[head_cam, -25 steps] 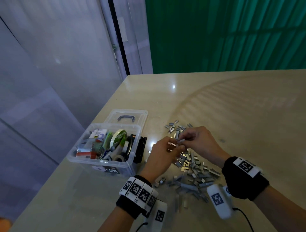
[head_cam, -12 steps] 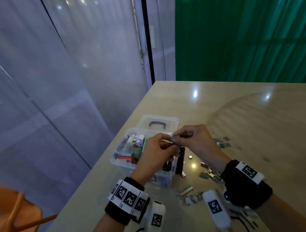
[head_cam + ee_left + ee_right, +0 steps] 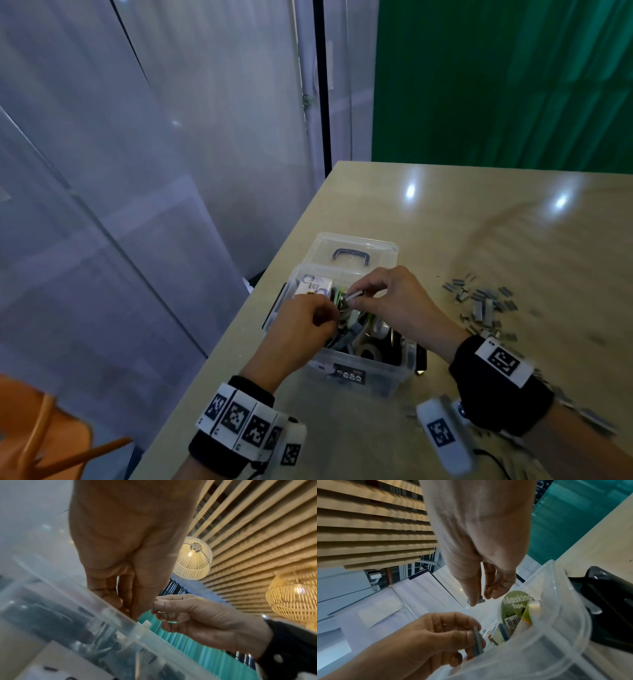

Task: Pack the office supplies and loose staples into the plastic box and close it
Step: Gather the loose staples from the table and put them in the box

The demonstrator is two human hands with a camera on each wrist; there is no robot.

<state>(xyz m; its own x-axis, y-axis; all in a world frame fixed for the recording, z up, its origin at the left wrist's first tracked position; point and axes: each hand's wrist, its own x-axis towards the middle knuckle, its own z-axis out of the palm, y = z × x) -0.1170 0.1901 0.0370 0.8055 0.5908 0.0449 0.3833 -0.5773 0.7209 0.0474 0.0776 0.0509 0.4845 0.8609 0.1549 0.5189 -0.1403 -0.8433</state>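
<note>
Hovering over the open plastic box [image 3: 363,375], both hands work close together. The right hand [image 3: 394,301] pinches a short staple strip [image 3: 354,295] between thumb and fingertips, above the box's contents. The left hand [image 3: 301,329], fingers curled, grips another grey strip of staples [image 3: 478,641] just over the near rim. Inside the box a green masking tape roll [image 3: 516,604] stands beside other supplies. Its lid [image 3: 352,250] lies flat behind it. Loose staples [image 3: 483,305] litter the table [image 3: 479,222] to the right.
</note>
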